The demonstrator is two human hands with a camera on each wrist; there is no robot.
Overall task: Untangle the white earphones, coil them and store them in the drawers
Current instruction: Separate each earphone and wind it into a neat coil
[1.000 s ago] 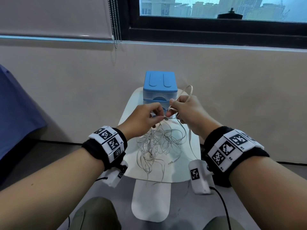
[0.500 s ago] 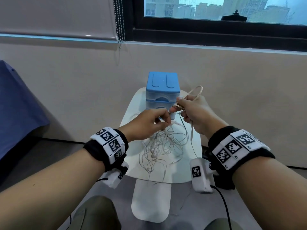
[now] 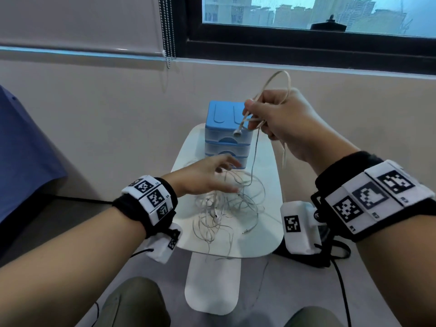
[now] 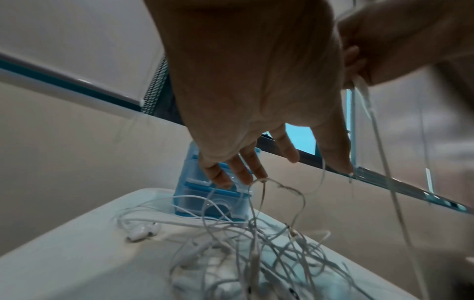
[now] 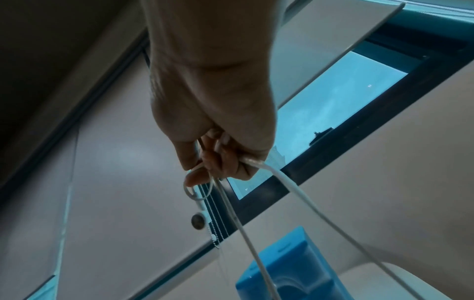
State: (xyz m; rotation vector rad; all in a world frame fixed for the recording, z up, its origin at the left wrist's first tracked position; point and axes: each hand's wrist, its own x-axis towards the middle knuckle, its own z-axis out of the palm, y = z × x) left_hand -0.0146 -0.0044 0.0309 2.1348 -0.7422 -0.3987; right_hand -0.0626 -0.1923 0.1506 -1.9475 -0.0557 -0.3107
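Right hand [image 3: 280, 119], upper centre of the head view, is gripping a loop of the white earphones [image 3: 228, 204] with fingers curled round the cord; one earbud [image 3: 237, 132] is dangling just below the fingertips. Left hand [image 3: 203, 177], mid-frame, is hovering over the tangle with fingers spread and relaxed, gripping nothing; contact with the cord cannot be confirmed. The main tangle is lying on the white table [image 3: 266, 241], centre of frame. The blue drawers [image 3: 221, 128] are standing behind it, closed.
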